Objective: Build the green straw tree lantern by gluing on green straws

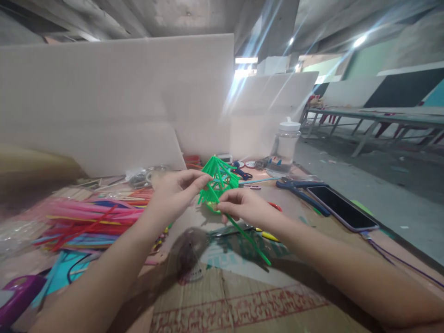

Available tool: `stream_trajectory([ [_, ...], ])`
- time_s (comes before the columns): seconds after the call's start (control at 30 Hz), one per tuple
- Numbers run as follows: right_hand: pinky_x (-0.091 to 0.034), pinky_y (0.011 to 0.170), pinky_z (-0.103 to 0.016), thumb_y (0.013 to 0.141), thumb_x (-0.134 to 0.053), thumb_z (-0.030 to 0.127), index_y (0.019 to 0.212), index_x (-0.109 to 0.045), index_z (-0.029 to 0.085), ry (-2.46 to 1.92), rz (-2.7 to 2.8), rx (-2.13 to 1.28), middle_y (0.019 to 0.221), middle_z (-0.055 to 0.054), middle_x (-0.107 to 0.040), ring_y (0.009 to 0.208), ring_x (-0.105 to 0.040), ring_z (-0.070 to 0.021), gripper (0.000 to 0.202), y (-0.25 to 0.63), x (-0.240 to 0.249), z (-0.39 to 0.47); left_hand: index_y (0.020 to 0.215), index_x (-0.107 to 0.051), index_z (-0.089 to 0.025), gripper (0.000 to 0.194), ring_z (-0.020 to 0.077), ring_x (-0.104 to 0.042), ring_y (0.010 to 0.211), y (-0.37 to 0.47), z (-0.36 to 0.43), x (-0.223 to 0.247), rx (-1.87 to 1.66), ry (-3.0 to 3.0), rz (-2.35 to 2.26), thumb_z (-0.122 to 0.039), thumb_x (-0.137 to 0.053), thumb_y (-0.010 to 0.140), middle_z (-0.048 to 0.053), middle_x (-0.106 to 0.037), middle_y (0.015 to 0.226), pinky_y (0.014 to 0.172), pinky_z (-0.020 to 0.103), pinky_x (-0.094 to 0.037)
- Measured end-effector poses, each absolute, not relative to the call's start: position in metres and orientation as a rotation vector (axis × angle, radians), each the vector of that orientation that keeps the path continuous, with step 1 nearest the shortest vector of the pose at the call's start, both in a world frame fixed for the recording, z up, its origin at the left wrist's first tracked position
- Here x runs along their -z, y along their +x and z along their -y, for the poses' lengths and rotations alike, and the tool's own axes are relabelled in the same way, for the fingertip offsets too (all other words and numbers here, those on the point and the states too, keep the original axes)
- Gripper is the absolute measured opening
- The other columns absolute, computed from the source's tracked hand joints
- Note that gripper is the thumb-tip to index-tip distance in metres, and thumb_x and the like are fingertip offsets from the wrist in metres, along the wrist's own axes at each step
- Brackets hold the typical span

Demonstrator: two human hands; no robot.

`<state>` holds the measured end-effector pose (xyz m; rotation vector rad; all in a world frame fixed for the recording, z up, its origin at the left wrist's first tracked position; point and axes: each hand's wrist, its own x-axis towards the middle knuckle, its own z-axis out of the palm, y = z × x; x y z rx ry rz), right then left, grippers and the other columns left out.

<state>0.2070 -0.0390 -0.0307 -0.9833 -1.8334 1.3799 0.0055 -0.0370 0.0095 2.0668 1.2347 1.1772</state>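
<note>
A bright green cone-like frame point(215, 166) made of pipe cleaners is held up in front of me, its rods running down from a peak. My left hand point(182, 187) pinches it at the left side between thumb and fingers. At its lower right, my right hand point(239, 204) has thumb and fingers closed on a green pipe cleaner point(252, 243), whose loose end slants down to the right. Just under my right hand lie scissors point(233, 231) with yellow handles. Fingers cover part of the frame's lower edge.
Colourful pipe cleaners point(90, 217) are heaped on the left, with a purple tool point(21, 296) nearer me. To the right are blue-handled pliers point(301, 192), a phone point(342, 208) on a cable, and a clear jar point(286, 143). White boards point(114, 101) stand behind.
</note>
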Motion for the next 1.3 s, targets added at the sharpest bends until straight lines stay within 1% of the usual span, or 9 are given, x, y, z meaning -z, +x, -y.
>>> stream_trajectory([
  [0.13, -0.036, 0.053, -0.022, 0.085, -0.063, 0.029, 0.074, -0.064, 0.018, -1.016, 1.979, -1.361, 0.065, 0.001, -0.069, 0.054, -0.051, -0.0093, 0.016, 0.215, 0.028, 0.042, 0.09, -0.074, -0.018, 0.038, 0.019, -0.065, 0.078, -0.002, 0.042, -0.016, -1.095, 2.179, -1.33, -0.052, -0.058, 0.087, 0.003, -0.074, 0.082, 0.069, 0.027, -0.048],
  [0.3, -0.034, 0.047, -0.022, 0.086, -0.061, 0.03, 0.074, -0.061, 0.018, -1.021, 1.82, -1.329, 0.064, 0.0, -0.07, 0.047, -0.044, -0.0082, 0.017, 0.214, 0.029, 0.045, 0.108, -0.07, -0.019, 0.04, 0.0192, -0.065, 0.082, -0.004, 0.041, -0.017, -1.076, 2.2, -1.246, -0.051, -0.054, 0.09, 0.004, -0.075, 0.092, 0.073, 0.028, -0.049],
  [0.37, -0.034, 0.047, -0.021, 0.086, -0.061, 0.031, 0.074, -0.061, 0.018, -0.999, 1.801, -1.347, 0.065, 0.0, -0.07, 0.048, -0.045, -0.008, 0.018, 0.211, 0.033, 0.047, 0.101, -0.072, -0.019, 0.037, 0.0187, -0.065, 0.081, -0.004, 0.041, -0.017, -1.025, 2.235, -1.225, -0.05, -0.057, 0.088, 0.004, -0.074, 0.092, 0.072, 0.027, -0.048],
  [0.43, -0.033, 0.047, -0.021, 0.085, -0.062, 0.033, 0.074, -0.061, 0.018, -0.986, 1.823, -1.362, 0.065, 0.0, -0.07, 0.047, -0.044, -0.0077, 0.02, 0.208, 0.037, 0.048, 0.088, -0.073, -0.019, 0.033, 0.0178, -0.063, 0.076, -0.004, 0.041, -0.018, -0.956, 2.293, -1.25, -0.049, -0.057, 0.088, 0.002, -0.073, 0.085, 0.068, 0.027, -0.046],
  [0.5, -0.033, 0.047, -0.021, 0.085, -0.063, 0.035, 0.074, -0.061, 0.018, -0.981, 1.836, -1.382, 0.064, 0.0, -0.07, 0.047, -0.043, -0.0075, 0.021, 0.207, 0.042, 0.047, 0.083, -0.072, -0.019, 0.033, 0.0172, -0.061, 0.073, -0.005, 0.04, -0.019, -0.938, 2.312, -1.291, -0.047, -0.056, 0.088, 0.001, -0.071, 0.078, 0.065, 0.026, -0.044],
  [0.63, -0.031, 0.045, -0.021, 0.084, -0.064, 0.033, 0.074, -0.06, 0.018, -0.986, 1.832, -1.433, 0.064, 0.002, -0.069, 0.045, -0.04, -0.007, 0.019, 0.206, 0.048, 0.044, 0.084, -0.069, -0.018, 0.03, 0.0159, -0.059, 0.07, -0.005, 0.038, -0.019, -0.987, 2.247, -1.321, -0.044, -0.055, 0.088, 0.001, -0.069, 0.076, 0.061, 0.025, -0.042],
  [0.77, -0.028, 0.044, -0.021, 0.084, -0.064, 0.033, 0.075, -0.062, 0.018, -0.997, 1.886, -1.452, 0.064, 0.002, -0.069, 0.044, -0.039, -0.0067, 0.018, 0.209, 0.048, 0.041, 0.082, -0.068, -0.018, 0.029, 0.0149, -0.056, 0.069, -0.007, 0.037, -0.018, -0.931, 2.42, -1.332, -0.041, -0.051, 0.092, 0.0, -0.066, 0.074, 0.062, 0.025, -0.038],
  [1.07, -0.035, 0.047, -0.021, 0.083, -0.064, 0.036, 0.082, -0.066, 0.017, -0.978, 1.823, -1.465, 0.074, -0.001, -0.074, 0.047, -0.044, -0.0074, 0.019, 0.208, 0.037, 0.048, 0.075, -0.066, -0.018, 0.026, 0.0142, -0.055, 0.068, 0.0, 0.043, -0.018, -0.887, 2.551, -1.189, -0.035, -0.054, 0.091, 0.0, -0.063, 0.072, 0.063, 0.025, -0.038],
  [1.3, -0.031, 0.043, -0.02, 0.082, -0.065, 0.034, 0.075, -0.062, 0.017, -0.981, 1.779, -1.446, 0.068, 0.0, -0.072, 0.045, -0.042, -0.0065, 0.019, 0.208, 0.038, 0.046, 0.074, -0.065, -0.017, 0.028, 0.015, -0.055, 0.071, 0.001, 0.043, -0.016, -0.867, 2.574, -1.168, -0.035, -0.053, 0.092, 0.001, -0.062, 0.073, 0.065, 0.026, -0.038],
])
